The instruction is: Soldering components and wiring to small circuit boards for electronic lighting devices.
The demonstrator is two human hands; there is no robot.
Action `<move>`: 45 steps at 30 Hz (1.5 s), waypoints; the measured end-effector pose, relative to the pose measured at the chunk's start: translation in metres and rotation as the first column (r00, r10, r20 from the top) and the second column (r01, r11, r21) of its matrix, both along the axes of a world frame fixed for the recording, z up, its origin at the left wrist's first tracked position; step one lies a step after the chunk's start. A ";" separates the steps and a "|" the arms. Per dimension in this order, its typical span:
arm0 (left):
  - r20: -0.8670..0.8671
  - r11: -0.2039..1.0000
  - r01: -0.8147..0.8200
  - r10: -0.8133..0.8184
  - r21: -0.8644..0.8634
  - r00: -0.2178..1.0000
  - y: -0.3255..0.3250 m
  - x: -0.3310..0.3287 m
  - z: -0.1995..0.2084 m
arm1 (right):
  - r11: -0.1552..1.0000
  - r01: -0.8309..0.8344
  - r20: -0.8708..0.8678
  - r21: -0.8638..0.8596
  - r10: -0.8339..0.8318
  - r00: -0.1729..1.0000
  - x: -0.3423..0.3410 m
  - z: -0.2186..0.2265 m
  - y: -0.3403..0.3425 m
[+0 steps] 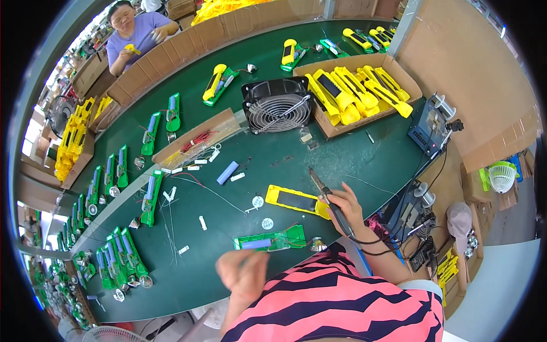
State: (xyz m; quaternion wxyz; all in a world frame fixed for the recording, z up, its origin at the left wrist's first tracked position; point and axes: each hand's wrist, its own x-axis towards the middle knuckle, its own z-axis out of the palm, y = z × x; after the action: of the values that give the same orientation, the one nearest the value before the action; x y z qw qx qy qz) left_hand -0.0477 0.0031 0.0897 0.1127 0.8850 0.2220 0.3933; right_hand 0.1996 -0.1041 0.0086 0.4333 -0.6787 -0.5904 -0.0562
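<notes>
My right hand is closed round the handle of a soldering iron, its tip pointing up and away over the table. Just left of it lies a yellow plastic casing half with a dark panel. Nearer to me is a green casing half holding a blue cylindrical battery, wires and a small reflector lamp. My left hand hovers at the table's near edge, below the battery end of that casing. Motion smears its fingers, and whether they hold anything cannot be made out.
A cardboard box of yellow casings stands beyond a black fan. On the right are a blue soldering station and solder spools. Several green assemblies line the left. Across the table, a person holds a yellow piece.
</notes>
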 end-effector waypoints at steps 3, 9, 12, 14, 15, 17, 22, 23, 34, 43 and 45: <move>-0.320 0.937 0.284 -0.337 -0.202 0.885 0.006 0.038 0.001 | 0.999 0.006 -0.033 0.041 -0.004 0.999 -0.014 -0.004 -0.010; -0.546 0.917 0.263 -0.391 -0.299 0.741 0.011 0.062 -0.018 | 0.993 -0.100 -0.061 -0.057 0.096 0.993 -0.020 -0.004 -0.019; -0.110 0.706 0.230 -0.402 -0.670 0.909 0.021 0.050 -0.031 | 0.980 -0.184 -0.129 -0.080 0.173 0.976 -0.018 0.003 -0.020; -0.026 0.634 0.104 -0.192 -0.766 0.981 0.019 0.040 -0.032 | 0.954 -0.283 -0.188 -0.098 0.262 0.947 -0.014 0.011 -0.017; 0.155 0.577 0.160 -0.057 -0.801 0.986 0.014 0.038 -0.039 | 0.952 -0.289 -0.193 -0.099 0.267 0.944 -0.014 0.008 -0.015; 0.359 0.455 0.233 0.211 -0.859 0.909 0.005 0.042 -0.038 | 0.928 -0.370 -0.383 0.029 0.353 0.854 -0.015 -0.001 -0.009; 0.267 0.348 0.125 0.395 -0.929 0.879 0.013 0.037 -0.032 | 0.885 -0.459 -0.410 -0.077 0.392 0.823 -0.016 0.014 -0.010; 0.107 0.732 -0.078 0.202 -0.676 0.974 0.021 0.033 -0.028 | 0.896 -0.441 -0.339 -0.055 0.399 0.852 -0.015 0.016 -0.010; -0.418 0.948 0.101 -0.227 -0.302 0.880 0.059 0.038 -0.020 | 0.996 -0.088 -0.990 0.006 0.018 0.142 -0.051 0.011 0.006; -0.560 0.894 0.113 -0.365 -0.433 0.743 0.065 0.041 -0.012 | 0.991 -0.115 -0.993 -0.075 -0.063 0.102 -0.047 0.011 0.013; -0.592 0.902 0.095 -0.353 -0.421 0.724 0.063 0.044 -0.008 | 0.991 -0.115 -0.994 -0.066 -0.056 0.090 -0.047 0.012 0.014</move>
State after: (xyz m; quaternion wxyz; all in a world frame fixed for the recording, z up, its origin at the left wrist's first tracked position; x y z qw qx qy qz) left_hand -0.0037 0.0663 0.0813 0.2361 0.9498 0.2049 -0.0067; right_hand 0.1528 -0.0906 0.0203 0.6749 -0.5526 -0.1591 0.4625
